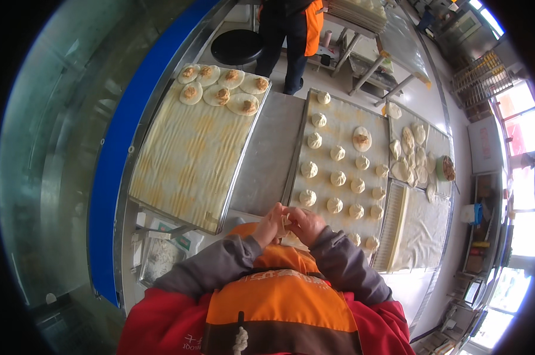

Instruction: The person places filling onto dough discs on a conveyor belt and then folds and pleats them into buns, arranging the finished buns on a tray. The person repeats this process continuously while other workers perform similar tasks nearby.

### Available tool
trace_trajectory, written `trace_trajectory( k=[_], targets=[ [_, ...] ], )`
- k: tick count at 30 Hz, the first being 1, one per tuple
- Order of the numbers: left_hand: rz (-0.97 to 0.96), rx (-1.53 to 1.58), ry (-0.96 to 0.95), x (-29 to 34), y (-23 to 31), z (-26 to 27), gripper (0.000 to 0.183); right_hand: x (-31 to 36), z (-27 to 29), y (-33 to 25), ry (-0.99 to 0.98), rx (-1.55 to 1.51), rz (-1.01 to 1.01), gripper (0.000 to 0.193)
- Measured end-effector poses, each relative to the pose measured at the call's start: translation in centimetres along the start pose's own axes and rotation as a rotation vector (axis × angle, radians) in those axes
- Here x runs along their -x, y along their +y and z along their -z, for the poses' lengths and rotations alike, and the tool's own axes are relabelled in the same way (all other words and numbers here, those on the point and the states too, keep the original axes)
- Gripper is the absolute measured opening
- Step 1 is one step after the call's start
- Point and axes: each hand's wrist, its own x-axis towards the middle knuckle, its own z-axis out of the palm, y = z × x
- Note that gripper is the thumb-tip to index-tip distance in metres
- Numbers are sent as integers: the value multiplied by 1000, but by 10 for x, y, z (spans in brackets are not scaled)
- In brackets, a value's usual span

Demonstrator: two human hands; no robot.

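Closest to us, our orange apron (279,307) fills the lower view. Just above it, our left hand (270,226) and right hand (306,223) meet, fingers pinched together on a small dough bun (287,222) held over the tray (338,118) of pleated buns. If we squeeze unevenly, the pleats may tear and filling may leak; we could also brush the nearest finished bun (307,197).

Grey sleeves, red jacket, orange apron with brown band across the chest, bare hands
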Motion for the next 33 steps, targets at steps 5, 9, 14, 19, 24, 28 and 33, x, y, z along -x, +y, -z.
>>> trace_trajectory(
  k=[5,9,14,19,24,28,33],
  targets=[
    [-181,-107,47,16,1,-10,52,6,1,-4,-16,-40,-50,18],
    [-305,-107,-1,18,4,-10,50,8,2,-6,61,-149,-83,16],
    [-227,-176,-24,17,4,-7,51,8,2,-3,49,-5,33,16],
    [-139,-139,-5,21,5,-7,37,11,4,-4,63,-125,24,16],
    [-7,-253,-29,22,13,-6,34,13,7,-3,70,55,221,13],
    [-167,-441,-11,20,15,-5,33,16,3,-2,119,21,257,11],
    [-615,-710,71,25,9,-3,33,24,-5,-7,144,-185,-92,6]
  ],
)
